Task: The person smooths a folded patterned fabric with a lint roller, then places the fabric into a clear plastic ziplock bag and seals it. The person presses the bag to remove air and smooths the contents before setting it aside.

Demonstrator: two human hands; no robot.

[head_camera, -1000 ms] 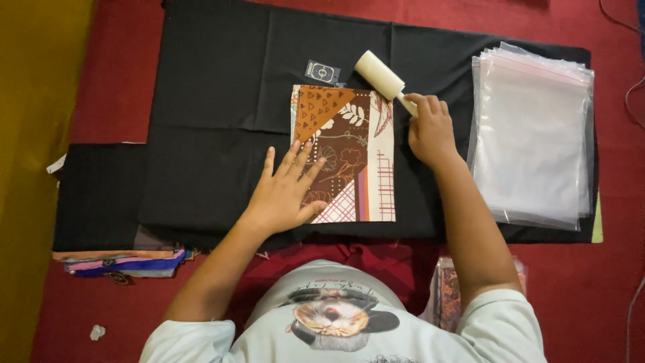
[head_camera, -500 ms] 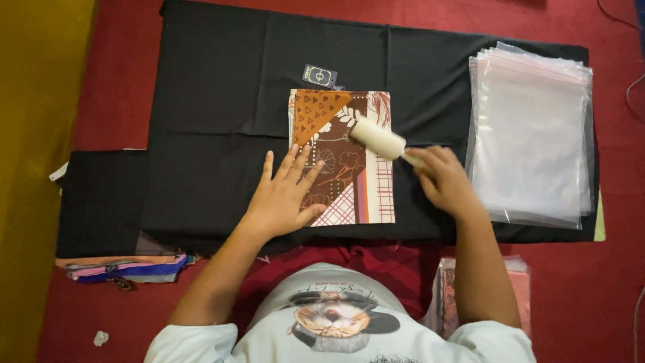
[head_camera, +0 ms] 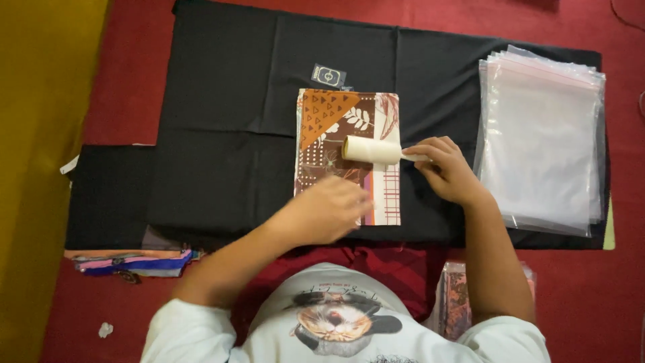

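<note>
Patterned cloth (head_camera: 349, 158), folded into a rectangle of brown, orange and cream, is lying in the middle of the black cloth (head_camera: 235, 121) that we are working on, spread over the red floor (head_camera: 134, 60). We are pressing our left hand (head_camera: 329, 210) down on the near left corner of that folded piece; the hand is blurred, so we cannot tell whether its fingers are spread or together. Our right hand (head_camera: 447, 168) is gripping the handle of a cream lint roller (head_camera: 371, 150), fingers closed around it, and the roller is lying across the middle of the folded piece. Clear plastic bags (head_camera: 541, 138) are sitting in a stack just beside our right hand. A small dark label (head_camera: 328, 75) is resting just beyond the folded piece. More folded fabrics (head_camera: 131, 261) are lying at the near left edge.
</note>
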